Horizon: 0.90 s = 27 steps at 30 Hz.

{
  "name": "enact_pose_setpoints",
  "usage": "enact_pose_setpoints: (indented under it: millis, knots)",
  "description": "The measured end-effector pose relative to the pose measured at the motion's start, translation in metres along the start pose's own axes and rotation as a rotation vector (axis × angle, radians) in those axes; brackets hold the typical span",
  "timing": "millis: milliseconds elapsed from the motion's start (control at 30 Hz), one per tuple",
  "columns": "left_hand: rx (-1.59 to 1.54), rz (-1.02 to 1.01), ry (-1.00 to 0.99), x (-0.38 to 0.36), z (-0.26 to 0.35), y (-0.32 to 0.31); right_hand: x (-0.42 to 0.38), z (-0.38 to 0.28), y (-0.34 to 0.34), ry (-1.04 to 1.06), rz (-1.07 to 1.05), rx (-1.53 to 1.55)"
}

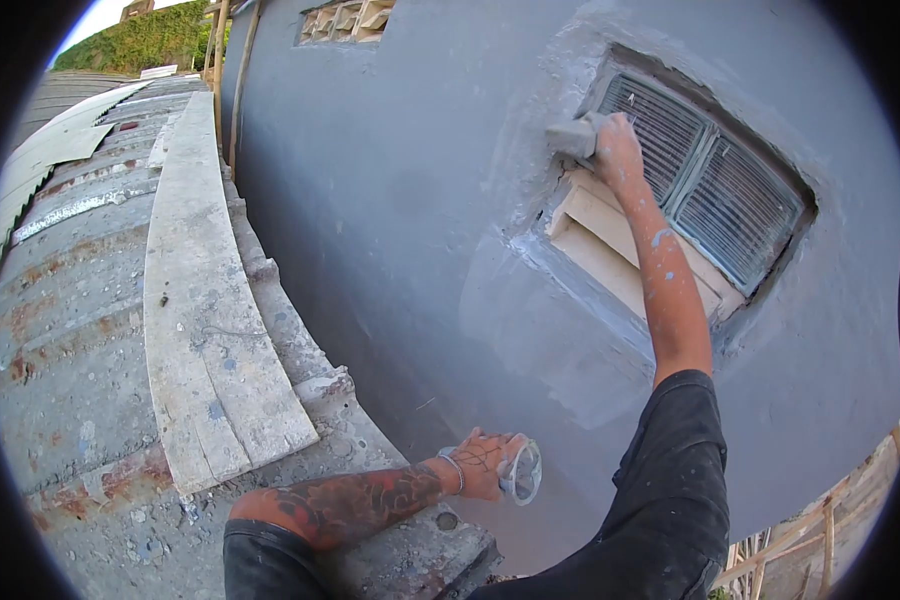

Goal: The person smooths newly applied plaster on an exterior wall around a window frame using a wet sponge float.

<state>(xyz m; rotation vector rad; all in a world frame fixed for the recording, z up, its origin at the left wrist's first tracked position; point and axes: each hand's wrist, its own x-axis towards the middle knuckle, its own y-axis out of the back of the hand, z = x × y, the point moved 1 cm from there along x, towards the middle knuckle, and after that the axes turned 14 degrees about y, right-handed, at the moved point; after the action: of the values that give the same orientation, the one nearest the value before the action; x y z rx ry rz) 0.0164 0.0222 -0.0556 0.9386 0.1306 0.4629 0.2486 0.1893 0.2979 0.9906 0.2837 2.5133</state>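
Observation:
My right hand point(615, 150) is raised to the upper left corner of a window point(710, 170) with two ribbed glass panes. Its fingers are wrapped round a grey, plaster-smeared tool point(572, 137) that lies against the wall point(400, 200) beside the frame. Lower down, near the roof edge, my left hand point(480, 463) grips a clear plastic cup point(521, 472), tilted with its rim facing right. The cup's contents cannot be made out. Beige vent blocks point(600, 240) sit directly below the panes.
A corrugated, rusty metal roof point(70, 330) fills the left side, with a long wooden board point(205, 330) lying on it. A deep gap runs between roof and wall. Thin poles point(242, 90) stand at the back, a vent opening point(345, 20) is high up, and sticks point(800, 540) show at lower right.

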Motion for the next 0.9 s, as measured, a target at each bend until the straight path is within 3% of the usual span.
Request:
enact_pose_setpoints:
  millis: [100, 167, 200, 267, 433, 533, 667, 733, 900]
  knots:
    - [0.020, -0.063, 0.031, 0.000, 0.008, 0.012, -0.017, -0.025, 0.000, 0.025, -0.084, 0.070]
    - [0.042, -0.095, 0.045, 0.000, 0.007, 0.011, -0.011, -0.025, 0.013, -0.090, -0.062, 0.182]
    - [0.026, -0.041, -0.004, 0.004, 0.001, 0.003, -0.004, -0.011, 0.018, -0.179, 0.020, 0.120]
    - [-0.004, -0.011, -0.045, 0.002, 0.000, -0.006, 0.018, 0.019, 0.034, -0.064, 0.183, -0.043]
    - [0.006, -0.096, 0.042, 0.001, 0.004, 0.003, 0.052, 0.044, 0.033, -0.102, 0.054, -0.195]
    - [-0.034, -0.125, 0.031, 0.002, 0.004, 0.005, 0.058, 0.040, 0.034, -0.048, 0.308, -0.254]
    - [-0.027, -0.026, 0.029, 0.002, 0.002, -0.002, 0.048, 0.058, 0.007, 0.017, 0.108, -0.282]
    - [-0.022, -0.207, 0.106, 0.004, 0.003, 0.002, 0.046, 0.056, 0.008, 0.016, 0.090, -0.282]
    - [-0.006, -0.205, 0.078, 0.003, 0.003, 0.003, 0.033, 0.043, 0.001, 0.086, 0.121, -0.182]
